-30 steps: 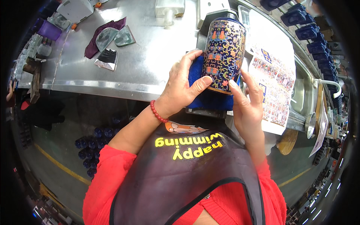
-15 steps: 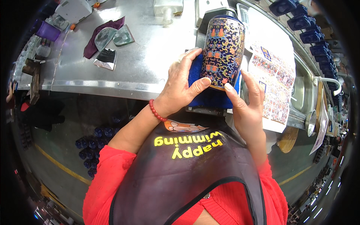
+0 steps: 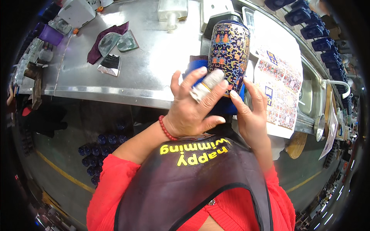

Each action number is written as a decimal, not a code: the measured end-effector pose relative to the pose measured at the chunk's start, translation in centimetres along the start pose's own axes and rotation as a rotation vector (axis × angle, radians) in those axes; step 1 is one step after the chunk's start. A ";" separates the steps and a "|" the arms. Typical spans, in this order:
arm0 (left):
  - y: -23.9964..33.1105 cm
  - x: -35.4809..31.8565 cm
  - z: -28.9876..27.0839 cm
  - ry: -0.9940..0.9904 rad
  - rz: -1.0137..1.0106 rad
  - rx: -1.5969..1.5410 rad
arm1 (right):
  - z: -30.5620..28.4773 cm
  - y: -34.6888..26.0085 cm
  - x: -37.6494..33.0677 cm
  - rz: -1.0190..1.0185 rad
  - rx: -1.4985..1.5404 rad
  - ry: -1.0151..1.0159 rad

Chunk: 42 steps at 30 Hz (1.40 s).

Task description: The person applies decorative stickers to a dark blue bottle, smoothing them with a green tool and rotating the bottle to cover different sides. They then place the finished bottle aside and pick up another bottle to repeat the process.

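A dark blue bottle (image 3: 229,54), covered in a multicoloured floral pattern, lies with its neck pointing away from me. Under its near end is a blue cloth (image 3: 197,69). My left hand (image 3: 189,104) is open, its fingers spread near the bottle's lower left side. A whitish wrap (image 3: 208,84) covers one of its fingers, and this finger reaches over the bottle's near part. My right hand (image 3: 252,109) is open too, thumb and forefinger apart, their tips at the bottle's lower right edge. Whether they press on it I cannot tell.
Printed sheets (image 3: 279,88) with coloured motifs lie right of the bottle, before a sink (image 3: 306,94). On the metal table (image 3: 150,50) at left are a purple cloth (image 3: 94,54) and greenish flat pieces (image 3: 127,41). A clear block-shaped bottle (image 3: 172,11) is farther back. Blue bottles (image 3: 323,44) line the right.
My left hand has come off the bottle's left side, turned and moved nearer me, showing its wrapped finger. My right hand has shifted slightly. The bottle stays in nearly the same place.
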<state>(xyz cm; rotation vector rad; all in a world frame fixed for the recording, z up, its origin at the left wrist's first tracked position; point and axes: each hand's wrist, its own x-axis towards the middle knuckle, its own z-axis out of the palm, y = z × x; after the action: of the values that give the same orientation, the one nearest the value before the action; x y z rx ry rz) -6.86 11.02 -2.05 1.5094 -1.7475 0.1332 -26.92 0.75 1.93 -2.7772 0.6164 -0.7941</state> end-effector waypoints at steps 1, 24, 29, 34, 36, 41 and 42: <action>0.3 -0.3 0.1 -0.034 0.005 0.029 | 0.0 0.0 0.0 -0.001 0.000 0.000; -1.8 -0.3 0.7 0.005 -0.187 0.083 | -1.1 0.5 2.8 -0.051 0.247 0.192; -3.1 1.4 -0.3 0.016 -0.055 0.252 | -2.5 0.1 4.3 -0.333 0.161 -0.069; -2.8 1.6 -0.4 0.043 0.015 0.269 | -2.6 -0.1 4.2 -0.285 0.146 0.062; -3.2 1.3 -0.2 0.014 -0.017 0.147 | -2.6 0.0 3.9 -0.339 0.292 -0.112; -4.0 0.7 1.3 -0.014 -0.219 -0.379 | -2.7 0.7 3.0 -0.167 0.126 -0.007; -4.0 0.6 1.6 -0.009 -0.228 -0.381 | -2.6 0.9 2.9 -0.206 0.148 -0.075</action>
<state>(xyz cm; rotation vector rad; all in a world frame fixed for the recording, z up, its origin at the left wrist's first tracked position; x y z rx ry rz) -4.19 8.54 -4.41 1.4093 -1.4912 -0.3072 -26.37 -1.47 5.21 -2.7477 0.2491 -0.7361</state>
